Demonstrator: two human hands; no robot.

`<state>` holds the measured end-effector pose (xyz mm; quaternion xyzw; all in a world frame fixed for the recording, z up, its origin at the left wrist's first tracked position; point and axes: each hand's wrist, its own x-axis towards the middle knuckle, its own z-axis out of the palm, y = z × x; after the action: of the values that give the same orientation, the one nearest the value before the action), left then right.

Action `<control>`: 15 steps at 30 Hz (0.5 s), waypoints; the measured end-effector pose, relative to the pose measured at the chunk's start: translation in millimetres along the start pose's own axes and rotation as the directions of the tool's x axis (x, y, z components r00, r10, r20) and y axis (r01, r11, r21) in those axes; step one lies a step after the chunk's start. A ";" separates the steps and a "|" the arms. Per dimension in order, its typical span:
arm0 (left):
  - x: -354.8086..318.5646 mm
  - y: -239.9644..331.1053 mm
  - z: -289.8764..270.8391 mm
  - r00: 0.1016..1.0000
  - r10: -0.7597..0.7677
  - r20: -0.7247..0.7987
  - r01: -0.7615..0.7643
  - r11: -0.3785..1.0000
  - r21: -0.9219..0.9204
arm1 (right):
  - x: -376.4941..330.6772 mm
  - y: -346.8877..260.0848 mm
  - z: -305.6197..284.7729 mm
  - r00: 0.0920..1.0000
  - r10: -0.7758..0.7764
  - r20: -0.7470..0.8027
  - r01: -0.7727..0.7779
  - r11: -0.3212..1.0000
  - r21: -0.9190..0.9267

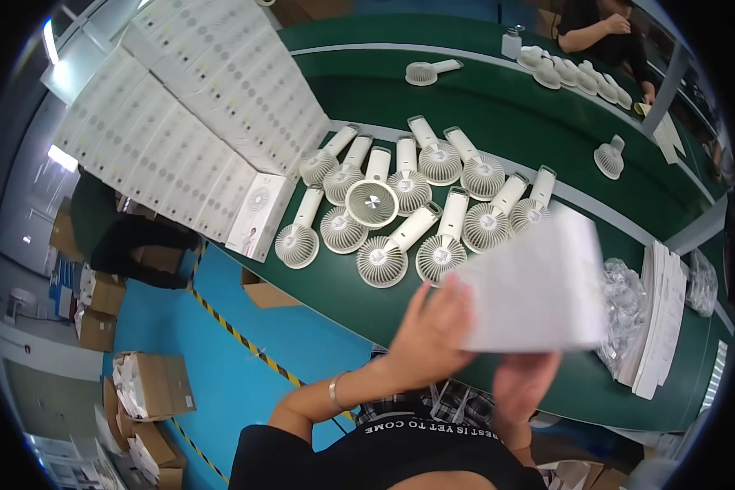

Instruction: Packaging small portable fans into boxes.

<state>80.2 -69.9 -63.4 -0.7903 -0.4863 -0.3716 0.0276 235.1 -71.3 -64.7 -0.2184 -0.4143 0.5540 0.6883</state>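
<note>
While the green counter point(498, 106) curves across the upper and middle part of the view, a pale stripe runs along its length, and below it the floor point(302, 343) is blue with a yellow and black line. The room looks like a workshop: open cardboard boxes point(143, 388) stand on the floor at the lower left, and a big block of white cartons point(180, 106) is stacked at the upper left, with one single carton point(259, 216) standing at the counter edge.

In the middle of the counter a group of white handheld fans point(408, 212) lies close together, many of them touching. One more fan point(429, 72) lies apart farther back, another one point(610, 157) is to the right, and a row of white fan parts point(576, 75) lies near another person point(604, 28) at the far side.

The left hand point(433, 331) and the right hand point(524, 380) both hold a white sheet of paper point(539, 282), which is blurred; the fingers close on its lower edge. The sheet is raised above the near edge of the counter and hides a part of it. Just to the right of it are clear plastic bags point(625, 306) and a stack of white sheets point(661, 314).
</note>
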 end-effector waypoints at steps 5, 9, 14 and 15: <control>-22.9 -52.6 -87.1 0.804 -0.337 -0.490 0.362 0.931 -0.046 | 20.2 -7.1 41.5 0.751 0.199 0.630 -0.241 0.970 -0.020; -45.5 -108.0 -170.5 0.407 -0.712 -0.572 0.476 0.700 -0.533 | 26.0 -2.8 24.3 0.860 0.210 0.465 -0.219 0.975 -0.034; -120.6 -245.5 -187.5 0.118 -0.894 -0.432 0.678 0.390 -0.623 | 22.2 3.6 -7.5 0.932 0.225 0.285 -0.191 0.971 -0.145; -142.1 -277.4 -198.2 0.229 -0.810 -0.539 0.781 0.484 -0.395 | 19.8 4.7 -7.3 0.933 0.243 0.265 -0.205 0.965 -0.164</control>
<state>-285.4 -110.8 -95.7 -0.2403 -0.7648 -0.5977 -0.0095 239.2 -50.1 -65.9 -0.2285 -0.5169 0.6255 0.5379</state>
